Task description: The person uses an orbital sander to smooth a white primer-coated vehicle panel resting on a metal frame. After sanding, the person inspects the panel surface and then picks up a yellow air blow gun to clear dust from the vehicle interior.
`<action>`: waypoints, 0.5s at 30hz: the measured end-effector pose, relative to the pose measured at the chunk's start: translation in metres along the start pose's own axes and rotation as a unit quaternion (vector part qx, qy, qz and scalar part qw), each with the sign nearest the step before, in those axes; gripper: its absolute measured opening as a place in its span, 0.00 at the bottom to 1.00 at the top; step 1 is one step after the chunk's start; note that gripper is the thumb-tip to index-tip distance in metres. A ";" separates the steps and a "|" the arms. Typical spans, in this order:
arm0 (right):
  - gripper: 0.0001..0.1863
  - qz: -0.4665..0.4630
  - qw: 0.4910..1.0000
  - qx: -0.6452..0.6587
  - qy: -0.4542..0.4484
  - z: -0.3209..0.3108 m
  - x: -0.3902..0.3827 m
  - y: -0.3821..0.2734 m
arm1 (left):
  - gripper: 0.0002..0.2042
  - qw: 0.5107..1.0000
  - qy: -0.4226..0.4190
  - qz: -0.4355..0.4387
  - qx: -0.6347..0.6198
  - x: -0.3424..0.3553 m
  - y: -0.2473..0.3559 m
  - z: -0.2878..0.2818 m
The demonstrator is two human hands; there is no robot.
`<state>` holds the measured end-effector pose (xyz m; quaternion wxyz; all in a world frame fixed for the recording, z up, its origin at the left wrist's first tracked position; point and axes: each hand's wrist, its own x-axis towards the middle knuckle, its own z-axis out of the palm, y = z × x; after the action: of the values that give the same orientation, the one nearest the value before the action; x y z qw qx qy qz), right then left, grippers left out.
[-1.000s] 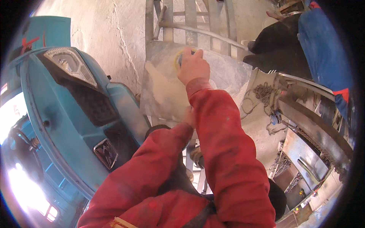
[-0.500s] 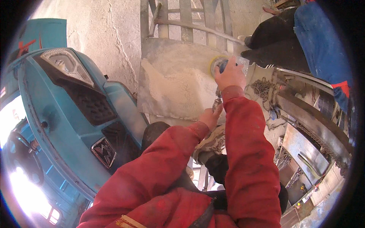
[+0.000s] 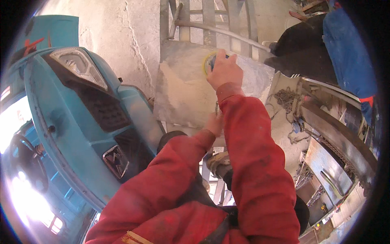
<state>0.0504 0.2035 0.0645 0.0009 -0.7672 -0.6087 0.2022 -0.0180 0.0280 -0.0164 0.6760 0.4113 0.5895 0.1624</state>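
A round power sander (image 3: 210, 65) with a yellow pad rim and a blue-black body rests on a flat, dust-coated metal sheet (image 3: 252, 73). My right hand (image 3: 227, 75) is wrapped over the top of its body, near the sheet's far edge. Closer to me, my left hand (image 3: 214, 125) is closed around the sander's metal hose fitting, which shows only a little above the fingers; that hand is slightly blurred. Pale dust (image 3: 174, 87) lies thick on the sheet's left and middle parts.
On the left stands a turquoise vehicle front (image 3: 71, 122) with a headlight (image 3: 77, 65). A slatted metal frame (image 3: 209, 24) lies beyond the sheet. At the upper right are another person's dark and blue clothed legs (image 3: 349, 53). Metal beams (image 3: 337, 134) and chains lie right.
Both hands and the sander have moved left across the sheet, away from its right edge. The whole view has shifted a little, moving the surroundings rightward.
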 end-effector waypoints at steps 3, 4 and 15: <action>0.27 -0.022 1.000 0.019 -0.008 0.007 0.001 -0.020 | 0.25 0.989 0.064 0.135 0.003 0.001 -0.013 -0.009; 0.26 -0.041 0.999 0.018 -0.012 0.010 0.001 -0.027 | 0.25 0.981 0.082 0.173 0.013 0.001 -0.019 -0.013; 0.21 -0.040 0.999 0.028 0.006 0.011 -0.006 -0.015 | 0.27 0.999 0.027 0.027 -0.017 -0.001 -0.040 -0.005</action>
<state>0.0322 0.1989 0.0600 0.0339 -0.7433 -0.6327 0.2145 -0.0332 0.0052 -0.0455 0.6623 0.4107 0.5932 0.2019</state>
